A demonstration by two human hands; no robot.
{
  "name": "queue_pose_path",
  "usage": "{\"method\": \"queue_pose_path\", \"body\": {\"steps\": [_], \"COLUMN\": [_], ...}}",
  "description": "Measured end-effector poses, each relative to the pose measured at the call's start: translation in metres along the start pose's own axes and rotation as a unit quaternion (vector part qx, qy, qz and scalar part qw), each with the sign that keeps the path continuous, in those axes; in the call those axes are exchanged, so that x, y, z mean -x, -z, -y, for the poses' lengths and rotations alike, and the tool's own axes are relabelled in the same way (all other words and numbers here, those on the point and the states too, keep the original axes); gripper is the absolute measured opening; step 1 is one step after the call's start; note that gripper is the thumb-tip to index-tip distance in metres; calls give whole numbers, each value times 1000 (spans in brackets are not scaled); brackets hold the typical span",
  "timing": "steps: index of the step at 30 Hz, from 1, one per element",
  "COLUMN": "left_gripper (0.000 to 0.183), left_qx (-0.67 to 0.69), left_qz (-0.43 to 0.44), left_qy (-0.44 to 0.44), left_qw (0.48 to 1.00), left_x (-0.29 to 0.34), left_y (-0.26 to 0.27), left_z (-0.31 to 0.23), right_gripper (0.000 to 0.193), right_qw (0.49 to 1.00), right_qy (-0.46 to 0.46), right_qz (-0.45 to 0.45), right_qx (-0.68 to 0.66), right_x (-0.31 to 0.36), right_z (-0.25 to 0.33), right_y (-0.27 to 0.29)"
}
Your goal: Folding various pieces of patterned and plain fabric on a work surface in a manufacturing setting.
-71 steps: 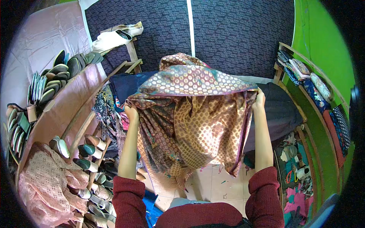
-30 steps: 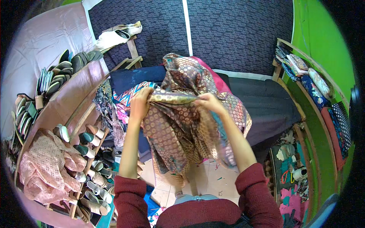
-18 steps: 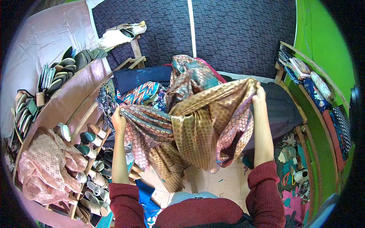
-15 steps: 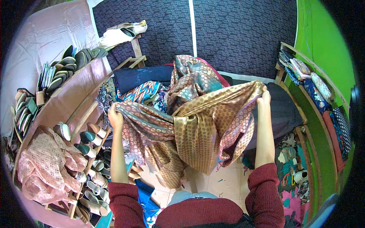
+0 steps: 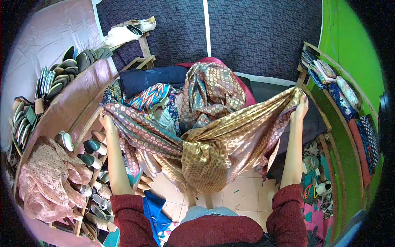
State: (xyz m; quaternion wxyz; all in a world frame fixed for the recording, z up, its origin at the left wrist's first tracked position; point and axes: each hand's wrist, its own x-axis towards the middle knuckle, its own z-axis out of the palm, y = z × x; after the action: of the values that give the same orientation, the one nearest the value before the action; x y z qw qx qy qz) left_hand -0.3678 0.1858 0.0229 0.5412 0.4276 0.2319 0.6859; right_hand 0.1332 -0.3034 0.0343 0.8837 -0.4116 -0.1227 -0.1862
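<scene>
A large shiny fabric [image 5: 205, 162], gold on one face and purplish with round gold dots on the other, is stretched between my hands. My left hand [image 5: 108, 117] is closed on its left edge, and my right hand [image 5: 301, 108] grips the upper right corner. The middle sags in loose folds above the floor. Its far part [image 5: 214, 84] lies bunched over a heap of cloths in front of me. Beside that bunch are a zigzag-patterned cloth [image 5: 150, 98] and a folded dark blue cloth [image 5: 152, 80].
To the left, a wooden rack [image 5: 88, 136] holds several shoes and soles, with a pink lace cloth [image 5: 49, 177] draped over it. On the right, shelves carry folded fabrics [image 5: 347, 94]. Scraps [image 5: 314, 216] lie low at right. A blue cloth [image 5: 156, 216] is on the tiled floor [image 5: 242, 197].
My hands have moved farther apart, the left one leftward and the right one rightward. The fabric between them is now stretched wider, and its hanging middle is a little higher.
</scene>
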Motion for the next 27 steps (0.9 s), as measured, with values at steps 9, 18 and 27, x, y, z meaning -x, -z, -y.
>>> {"method": "queue_pose_path", "body": {"steps": [9, 18, 27], "left_gripper": [20, 20, 33], "left_qx": [63, 0, 38], "left_qz": [158, 324, 277], "left_qy": [-48, -57, -65], "left_qw": [984, 944, 958], "left_x": [47, 105, 86], "left_y": [-50, -133, -186], "left_z": [-8, 36, -57], "right_gripper": [21, 36, 72], "right_qw": [992, 872, 580], "right_qy": [34, -307, -77], "right_qz": [118, 379, 707], "right_qx": [33, 43, 397], "right_x": [41, 178, 315], "right_z": [29, -8, -89], "right_y": [-20, -74, -57]}}
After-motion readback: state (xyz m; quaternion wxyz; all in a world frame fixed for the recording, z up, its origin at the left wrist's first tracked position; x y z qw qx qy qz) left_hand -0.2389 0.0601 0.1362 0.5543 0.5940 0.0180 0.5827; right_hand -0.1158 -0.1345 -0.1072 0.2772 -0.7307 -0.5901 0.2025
